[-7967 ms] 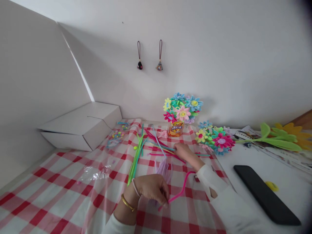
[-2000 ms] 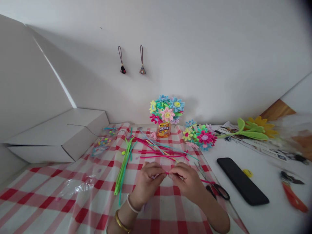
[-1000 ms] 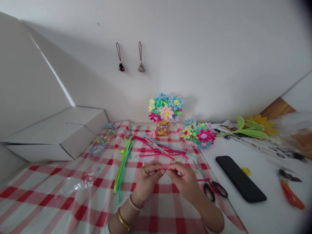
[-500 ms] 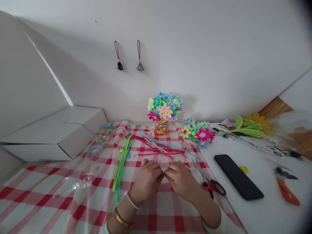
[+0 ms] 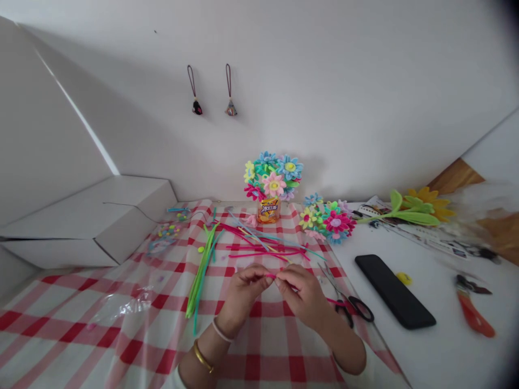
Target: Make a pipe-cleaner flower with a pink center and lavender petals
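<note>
My left hand (image 5: 246, 294) and my right hand (image 5: 300, 294) meet over the checkered cloth, fingertips almost touching. Both pinch a small piece of pink pipe cleaner (image 5: 271, 276), most of it hidden by the fingers. Beyond the hands lie loose pink pipe cleaners (image 5: 247, 255) mixed with blue and pale yellow ones. To the left is a bundle of green pipe cleaners (image 5: 198, 278), a teal one beside it. Close to my right forearm, black-handled scissors (image 5: 357, 308) lie with a pink strand (image 5: 337, 302) by their handles.
Fuzzy flowers stand in a cut bottle (image 5: 268, 210) by the wall; another flower bunch (image 5: 332, 222) lies to its right. A black phone (image 5: 394, 292) and red-handled pliers (image 5: 474, 313) rest on the white table. A white box (image 5: 89, 216) and clear plastic wrapper (image 5: 125, 305) are at left.
Both hands have turned and loosened their curl, so the pink piece between the fingertips now shows more. The whole view has shifted slightly.
</note>
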Motion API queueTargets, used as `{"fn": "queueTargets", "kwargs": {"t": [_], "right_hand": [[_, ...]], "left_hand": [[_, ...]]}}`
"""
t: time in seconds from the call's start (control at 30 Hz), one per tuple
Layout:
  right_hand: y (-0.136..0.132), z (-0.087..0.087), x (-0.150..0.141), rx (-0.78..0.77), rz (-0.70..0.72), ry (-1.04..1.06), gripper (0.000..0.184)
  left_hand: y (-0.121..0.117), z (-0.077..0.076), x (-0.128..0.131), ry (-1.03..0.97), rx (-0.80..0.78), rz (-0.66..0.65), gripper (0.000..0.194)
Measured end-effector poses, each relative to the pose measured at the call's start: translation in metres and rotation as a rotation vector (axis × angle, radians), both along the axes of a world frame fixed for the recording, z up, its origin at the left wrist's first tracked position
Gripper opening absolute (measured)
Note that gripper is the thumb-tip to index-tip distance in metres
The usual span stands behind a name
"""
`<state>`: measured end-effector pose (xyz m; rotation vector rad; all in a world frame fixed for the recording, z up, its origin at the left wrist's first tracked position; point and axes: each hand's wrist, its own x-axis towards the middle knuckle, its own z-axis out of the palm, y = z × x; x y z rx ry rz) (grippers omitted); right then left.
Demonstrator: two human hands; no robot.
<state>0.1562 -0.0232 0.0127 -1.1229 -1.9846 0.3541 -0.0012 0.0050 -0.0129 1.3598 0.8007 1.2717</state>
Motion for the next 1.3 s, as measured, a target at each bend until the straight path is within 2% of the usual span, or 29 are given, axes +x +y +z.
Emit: {"fn": "queueTargets", "kwargs": {"t": [0.1, 0.23, 0.33, 0.4, 0.57, 0.67, 0.77, 0.87, 0.93, 1.0, 1.07, 1.2, 1.3], "right_hand": [[0.002, 0.001, 0.003, 0.050, 0.010, -0.182, 0.018], [0.003, -0.001, 0.003, 0.072, 0.012, -0.418, 0.020], [0.003, -0.002, 0.003, 0.055, 0.013, -0.469, 0.022], [0.003, 0.000, 0.003, 0.020, 0.028, -0.383, 0.020], [0.001, 0.008, 0.003, -0.060, 0.094, -0.031, 0.019], [-0.001, 0.006, -0.001, -0.053, 0.055, 0.065, 0.020], [-0.002, -0.001, -0.007, 0.007, -0.030, 0.082, 0.017], [-0.001, -0.005, -0.009, 0.063, -0.081, 0.065, 0.016], [0.001, -0.006, -0.007, 0.085, -0.075, 0.032, 0.016], [0.002, -0.004, -0.003, 0.100, -0.039, -0.052, 0.016], [0.004, -0.003, 0.001, 0.105, 0.009, -0.195, 0.016], [0.007, -0.005, 0.007, 0.112, 0.106, -0.477, 0.019], [0.007, -0.007, 0.008, 0.090, 0.173, -0.542, 0.023]], "left_hand": [[0.003, 0.003, -0.005, 0.326, 0.166, 0.042, 0.005], [-0.001, 0.013, -0.009, 0.856, 0.541, 0.082, 0.010], [-0.003, 0.016, -0.010, 0.979, 0.628, 0.045, 0.014], [-0.002, 0.016, -0.010, 0.869, 0.550, 0.021, 0.015], [-0.002, 0.010, -0.008, 0.180, 0.108, -0.022, 0.006], [-0.006, 0.004, 0.000, -0.113, -0.067, 0.004, 0.004], [-0.010, -0.001, 0.010, -0.234, -0.166, 0.088, 0.006], [-0.011, -0.006, 0.016, -0.228, -0.215, 0.153, 0.006], [-0.009, -0.008, 0.014, -0.193, -0.214, 0.132, 0.007], [-0.005, -0.007, 0.009, -0.110, -0.170, 0.064, 0.008], [0.000, -0.004, 0.002, 0.071, -0.056, -0.009, 0.009], [0.001, 0.005, -0.007, 0.723, 0.406, -0.030, 0.010], [-0.001, 0.008, -0.008, 0.954, 0.615, -0.068, 0.015]]}}
